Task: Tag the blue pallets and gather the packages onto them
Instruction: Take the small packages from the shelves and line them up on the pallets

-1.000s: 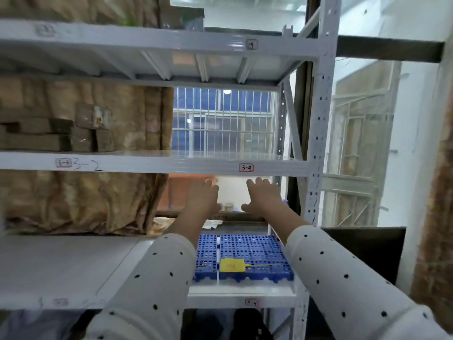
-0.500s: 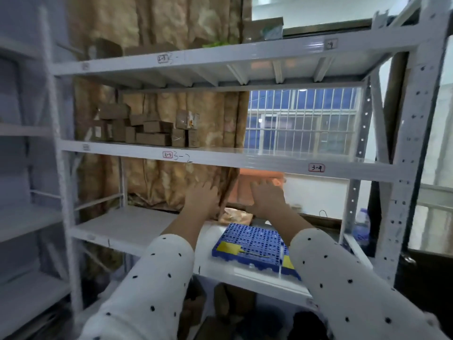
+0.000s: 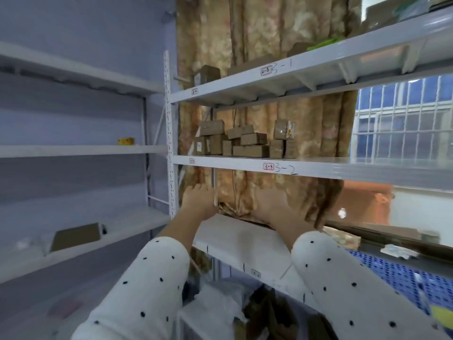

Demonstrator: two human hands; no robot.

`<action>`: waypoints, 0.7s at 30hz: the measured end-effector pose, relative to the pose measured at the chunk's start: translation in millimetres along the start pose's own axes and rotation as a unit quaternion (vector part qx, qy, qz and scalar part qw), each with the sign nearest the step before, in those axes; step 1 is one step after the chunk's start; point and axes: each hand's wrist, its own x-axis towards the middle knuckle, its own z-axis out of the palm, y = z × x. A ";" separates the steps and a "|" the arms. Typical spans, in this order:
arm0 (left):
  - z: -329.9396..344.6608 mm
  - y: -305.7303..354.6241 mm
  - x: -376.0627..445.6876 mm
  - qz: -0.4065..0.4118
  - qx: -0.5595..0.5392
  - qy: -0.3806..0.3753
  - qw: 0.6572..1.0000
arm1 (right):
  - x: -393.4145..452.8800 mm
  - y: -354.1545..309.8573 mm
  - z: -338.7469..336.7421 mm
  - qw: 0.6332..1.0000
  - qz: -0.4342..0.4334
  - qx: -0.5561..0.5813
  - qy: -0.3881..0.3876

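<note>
Several brown cardboard packages (image 3: 245,142) are stacked on the middle shelf marked 3-2 (image 3: 318,169). The blue pallet (image 3: 402,276) lies on the lower shelf at the far right, partly cut off, with a yellow tag (image 3: 441,312) at its corner. My left hand (image 3: 198,201) and my right hand (image 3: 272,204) are stretched forward below the middle shelf, fingers straight, holding nothing. Both hands are blurred.
A patterned curtain (image 3: 269,45) hangs behind the rack. More boxes (image 3: 208,73) sit on the top shelf. A second white rack at the left carries a small yellow box (image 3: 126,141) and a flat cardboard piece (image 3: 76,236). A barred window (image 3: 404,119) is at the right.
The view has swung left: the pallet slid to the right edge and the packages came to the centre. Both hands stayed stretched forward and empty.
</note>
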 end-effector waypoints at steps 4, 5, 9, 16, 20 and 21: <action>15.3 -56.3 12.5 -0.023 0.005 -0.013 1.000 | 33.7 -49.6 14.6 0.998 -0.020 -0.048 -0.018; 18.6 -67.1 16.5 -0.024 0.007 -0.014 1.000 | 41.6 -59.0 16.5 0.998 -0.016 -0.047 -0.024; 26.0 -100.2 40.0 -0.014 0.016 -0.001 1.000 | 75.0 -88.8 22.4 0.999 -0.020 -0.026 -0.007; 49.8 -124.0 91.7 -0.008 0.001 0.028 1.000 | 129.6 -106.7 35.6 0.998 -0.025 -0.044 0.022; 66.9 -134.5 138.2 0.006 -0.009 0.053 0.999 | 180.9 -108.6 39.0 0.997 -0.018 -0.046 0.052; 70.0 -137.9 151.3 0.007 -0.005 0.058 0.998 | 195.5 -110.5 40.4 0.997 -0.017 -0.045 0.056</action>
